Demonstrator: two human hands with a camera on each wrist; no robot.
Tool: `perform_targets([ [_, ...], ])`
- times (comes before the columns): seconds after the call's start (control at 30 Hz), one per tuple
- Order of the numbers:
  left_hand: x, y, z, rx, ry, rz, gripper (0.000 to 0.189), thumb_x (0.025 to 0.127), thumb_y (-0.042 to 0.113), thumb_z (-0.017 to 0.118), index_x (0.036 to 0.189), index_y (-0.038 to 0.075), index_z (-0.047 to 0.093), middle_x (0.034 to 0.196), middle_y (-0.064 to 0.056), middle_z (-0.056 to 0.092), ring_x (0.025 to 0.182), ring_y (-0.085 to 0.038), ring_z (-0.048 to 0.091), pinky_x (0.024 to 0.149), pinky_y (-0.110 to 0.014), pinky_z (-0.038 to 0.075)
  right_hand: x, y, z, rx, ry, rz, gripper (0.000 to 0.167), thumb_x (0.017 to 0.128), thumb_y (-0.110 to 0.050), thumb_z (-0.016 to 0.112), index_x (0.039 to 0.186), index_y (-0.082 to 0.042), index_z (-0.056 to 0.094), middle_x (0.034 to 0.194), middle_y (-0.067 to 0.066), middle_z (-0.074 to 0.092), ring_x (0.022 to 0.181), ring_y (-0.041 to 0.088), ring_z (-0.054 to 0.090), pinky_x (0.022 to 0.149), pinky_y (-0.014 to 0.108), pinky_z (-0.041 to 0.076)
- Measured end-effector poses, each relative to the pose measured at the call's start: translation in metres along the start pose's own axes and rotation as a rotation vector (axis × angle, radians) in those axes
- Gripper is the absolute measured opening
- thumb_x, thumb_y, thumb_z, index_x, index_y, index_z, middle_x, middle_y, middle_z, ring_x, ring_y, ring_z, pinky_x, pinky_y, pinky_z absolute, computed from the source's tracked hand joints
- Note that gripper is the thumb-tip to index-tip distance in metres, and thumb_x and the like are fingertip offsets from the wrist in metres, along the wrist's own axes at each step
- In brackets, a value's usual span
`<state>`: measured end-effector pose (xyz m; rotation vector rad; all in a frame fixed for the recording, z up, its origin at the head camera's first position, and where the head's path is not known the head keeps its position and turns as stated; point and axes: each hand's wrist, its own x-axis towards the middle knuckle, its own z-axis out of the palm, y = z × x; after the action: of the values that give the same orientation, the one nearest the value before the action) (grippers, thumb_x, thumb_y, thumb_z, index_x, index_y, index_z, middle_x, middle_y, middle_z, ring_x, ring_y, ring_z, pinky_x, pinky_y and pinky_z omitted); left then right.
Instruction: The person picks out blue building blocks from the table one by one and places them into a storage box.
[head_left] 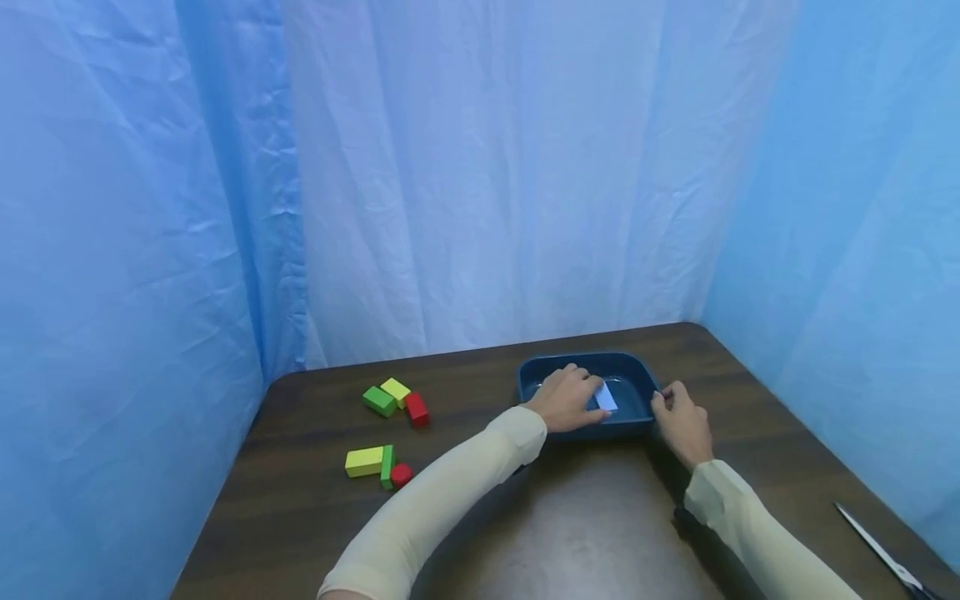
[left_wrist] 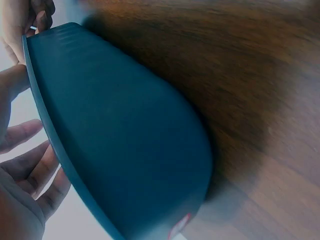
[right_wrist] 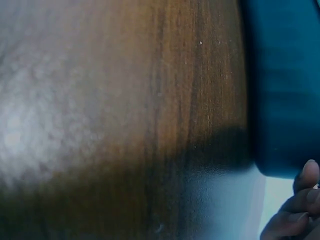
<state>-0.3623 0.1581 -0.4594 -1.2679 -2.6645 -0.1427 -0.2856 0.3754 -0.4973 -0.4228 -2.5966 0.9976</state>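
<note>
A dark blue tray (head_left: pixel 577 432) with rounded corners stands on the table, a small pale card (head_left: pixel 606 397) lying inside it. My left hand (head_left: pixel 567 400) reaches over the near side into the tray, beside the card. In the left wrist view its fingers (left_wrist: pixel 37 172) are spread and loosely bent behind the rim; nothing shows in their grasp, though the fingertips are partly hidden. At the right end, my right hand (head_left: pixel 684 423) pinches the tray's rim between thumb and fingers. The right wrist view catches those curled fingers (right_wrist: pixel 292 212) at the tray's corner.
Left of the tray sit two block groups: a green block (head_left: pixel 379 401), a yellow block (head_left: pixel 395 390) and a red block (head_left: pixel 417 409); nearer, a yellow block (head_left: pixel 364 462), a green block (head_left: pixel 387 467) and a red piece (head_left: pixel 401 475). Scissors (head_left: pixel 877 550) lie at right. Curtains (head_left: pixel 510 167) surround the table.
</note>
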Motion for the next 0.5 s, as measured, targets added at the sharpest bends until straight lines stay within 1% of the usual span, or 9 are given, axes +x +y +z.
perform_targets([
  [0.1,0.0009,0.0001,0.0026,0.005,0.003,0.013,0.055,0.098,0.055,0.063,0.139,0.019,0.064,0.133,0.003,0.066,0.107,-0.011,0.057,0.096,-0.025,0.050,-0.0009,-0.0037,0.0026,0.003,-0.021,0.001,0.030,0.107,-0.032,0.046,0.114,-0.004,0.053,0.101,0.022,0.066,0.077,0.031,0.060,0.065,0.040,0.044],
  [0.2,0.0003,0.0005,0.0051,-0.004,-0.022,0.017,0.048,0.100,0.047,0.065,0.138,0.018,0.065,0.132,0.002,0.067,0.107,-0.011,0.060,0.094,-0.024,0.051,-0.0020,-0.0058,0.0045,0.014,-0.047,0.014,0.031,0.107,-0.033,0.046,0.116,-0.004,0.053,0.101,0.022,0.065,0.076,0.030,0.059,0.064,0.039,0.044],
  [0.27,-0.0009,0.0008,0.0056,-0.019,-0.037,0.016,0.046,0.101,0.044,0.065,0.138,0.018,0.065,0.133,0.003,0.067,0.108,-0.011,0.061,0.095,-0.024,0.051,-0.0020,-0.0056,0.0049,0.012,-0.053,0.020,0.031,0.107,-0.033,0.046,0.116,-0.005,0.053,0.099,0.021,0.064,0.076,0.030,0.059,0.064,0.038,0.044],
  [0.37,-0.0028,0.0006,0.0028,-0.035,-0.039,0.010,0.044,0.101,0.043,0.065,0.137,0.018,0.066,0.133,0.003,0.067,0.109,-0.012,0.062,0.096,-0.024,0.051,-0.0010,-0.0041,0.0034,0.008,-0.047,0.019,0.031,0.107,-0.033,0.045,0.117,-0.005,0.052,0.096,0.019,0.063,0.076,0.029,0.058,0.063,0.037,0.044],
  [0.5,-0.0068,-0.0044,-0.0031,-0.029,-0.025,0.002,0.042,0.101,0.044,0.064,0.135,0.019,0.068,0.130,0.004,0.068,0.107,-0.011,0.061,0.094,-0.024,0.050,0.0026,-0.0027,0.0004,0.008,-0.039,0.010,0.032,0.108,-0.034,0.045,0.117,-0.004,0.053,0.093,0.017,0.062,0.074,0.029,0.057,0.062,0.037,0.043],
])
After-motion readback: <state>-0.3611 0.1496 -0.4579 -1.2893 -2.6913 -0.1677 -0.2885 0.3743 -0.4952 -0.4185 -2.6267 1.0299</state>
